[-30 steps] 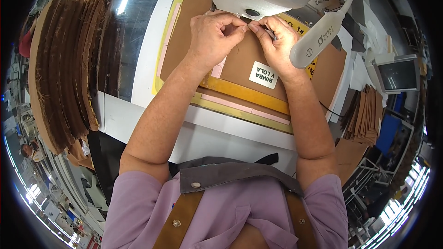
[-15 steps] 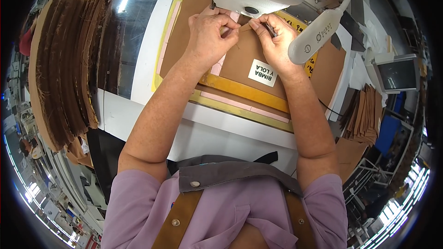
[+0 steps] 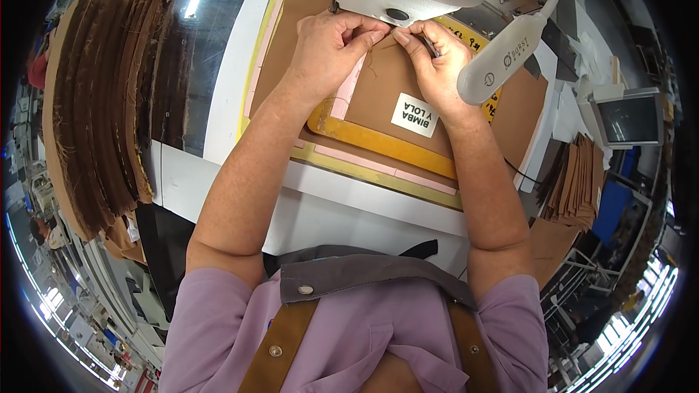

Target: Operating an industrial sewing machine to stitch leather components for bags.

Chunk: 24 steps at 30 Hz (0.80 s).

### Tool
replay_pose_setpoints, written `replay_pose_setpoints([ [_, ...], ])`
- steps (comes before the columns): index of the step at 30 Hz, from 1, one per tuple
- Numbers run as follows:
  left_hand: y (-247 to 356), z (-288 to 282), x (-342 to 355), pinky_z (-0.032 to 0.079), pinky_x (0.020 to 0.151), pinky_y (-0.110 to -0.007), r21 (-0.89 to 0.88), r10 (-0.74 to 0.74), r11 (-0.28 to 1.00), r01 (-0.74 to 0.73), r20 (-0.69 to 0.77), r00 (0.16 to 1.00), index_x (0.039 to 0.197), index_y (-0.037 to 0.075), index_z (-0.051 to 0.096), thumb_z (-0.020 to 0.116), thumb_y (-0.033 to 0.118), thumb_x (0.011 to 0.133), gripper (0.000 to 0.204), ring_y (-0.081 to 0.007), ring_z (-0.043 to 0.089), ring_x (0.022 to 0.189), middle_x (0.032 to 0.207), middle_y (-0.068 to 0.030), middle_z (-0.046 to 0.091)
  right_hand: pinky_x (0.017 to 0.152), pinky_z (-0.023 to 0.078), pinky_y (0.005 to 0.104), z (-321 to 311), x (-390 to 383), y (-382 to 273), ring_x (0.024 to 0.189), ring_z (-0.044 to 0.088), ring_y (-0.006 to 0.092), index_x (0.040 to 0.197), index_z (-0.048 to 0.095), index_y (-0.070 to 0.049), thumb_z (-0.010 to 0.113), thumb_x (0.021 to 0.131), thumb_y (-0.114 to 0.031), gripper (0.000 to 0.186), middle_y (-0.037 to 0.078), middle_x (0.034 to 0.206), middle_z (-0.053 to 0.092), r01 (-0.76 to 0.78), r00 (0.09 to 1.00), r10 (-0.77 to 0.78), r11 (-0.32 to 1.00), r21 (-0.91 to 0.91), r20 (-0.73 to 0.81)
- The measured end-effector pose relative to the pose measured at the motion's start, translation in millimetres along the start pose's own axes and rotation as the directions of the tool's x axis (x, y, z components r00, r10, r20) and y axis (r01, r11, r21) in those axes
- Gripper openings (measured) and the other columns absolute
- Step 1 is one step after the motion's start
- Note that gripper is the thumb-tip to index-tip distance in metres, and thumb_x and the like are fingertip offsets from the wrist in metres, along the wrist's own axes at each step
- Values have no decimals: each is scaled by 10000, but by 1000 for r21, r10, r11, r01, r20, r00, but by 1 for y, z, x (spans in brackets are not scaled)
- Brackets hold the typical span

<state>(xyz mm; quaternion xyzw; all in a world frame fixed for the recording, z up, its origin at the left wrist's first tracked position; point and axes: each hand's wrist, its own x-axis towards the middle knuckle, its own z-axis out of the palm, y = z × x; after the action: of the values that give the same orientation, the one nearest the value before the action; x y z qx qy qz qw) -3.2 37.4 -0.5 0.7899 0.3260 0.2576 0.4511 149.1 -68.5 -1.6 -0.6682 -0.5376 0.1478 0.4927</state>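
Both your hands meet at the top of a brown panel point(image 3: 378, 87), which lies between twelve and one o'clock on the white worktop point(image 3: 186, 178), beneath the pale head of a machine point(image 3: 415, 0). Your left hand point(image 3: 331, 47), at twelve, has its grip drawn narrow, thumb and forefinger pinched together; what sits between the tips you cannot tell from here. A loose thread point(image 3: 372, 65) trails over the panel, just beside those fingertips. Your right hand point(image 3: 437, 58), at one, pinches narrow too, its fingers curled around a slim dark object point(image 3: 435, 49), mostly hidden. A white label point(image 3: 415, 114) sits on the panel, toward five o'clock from your right fingertips, and a pink strip point(image 3: 346, 98) lies toward seven from your left ones. A yellow bar point(image 3: 386, 147) runs along the panel's six o'clock side. A pale lamp point(image 3: 502, 62) reaches in at two, overlapping your right hand's edge. At the margins, a tall stack of brown pieces point(image 3: 95, 109) with frayed edges stands between nine and ten, a monitor point(image 3: 630, 118) between two and three, and a smaller brown stack point(image 3: 575, 182) at three.
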Motion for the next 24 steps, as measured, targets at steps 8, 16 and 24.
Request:
replay_pose_setpoints([
  [8, -5, 0, 2, 374, 532, -272, 30, 63, 998, -64, 25, 998, 983, 27, 786, 758, 134, 898, 140, -64, 427, 578, 596, 34, 489, 764, 533, 307, 1, -2, -2, 819, 661, 180, 972, 708, -1, 691, 916, -50, 76, 101, 893, 709, -103, 995, 101, 991, 85, 21],
  [16, -6, 2, 2, 359, 520, -277, 32, 91, 995, -90, -28, 995, 936, 10, 775, 771, 162, 888, 159, -70, 418, 556, 564, 22, 465, 774, 536, 264, -1, 0, -5, 821, 681, 116, 987, 732, -15, 715, 937, -123, 120, 70, 900, 738, -72, 997, 71, 997, 22, 18],
  [24, -13, 4, -1, 316, 932, -386, 139, 86, 987, -83, -19, 996, 956, 126, 759, 689, 278, 936, 168, -140, 632, 742, 821, 9, 720, 770, 534, 257, -1, -1, -2, 821, 678, 112, 980, 727, -5, 712, 938, -113, 117, 70, 892, 735, -62, 998, 62, 998, 31, 10],
])
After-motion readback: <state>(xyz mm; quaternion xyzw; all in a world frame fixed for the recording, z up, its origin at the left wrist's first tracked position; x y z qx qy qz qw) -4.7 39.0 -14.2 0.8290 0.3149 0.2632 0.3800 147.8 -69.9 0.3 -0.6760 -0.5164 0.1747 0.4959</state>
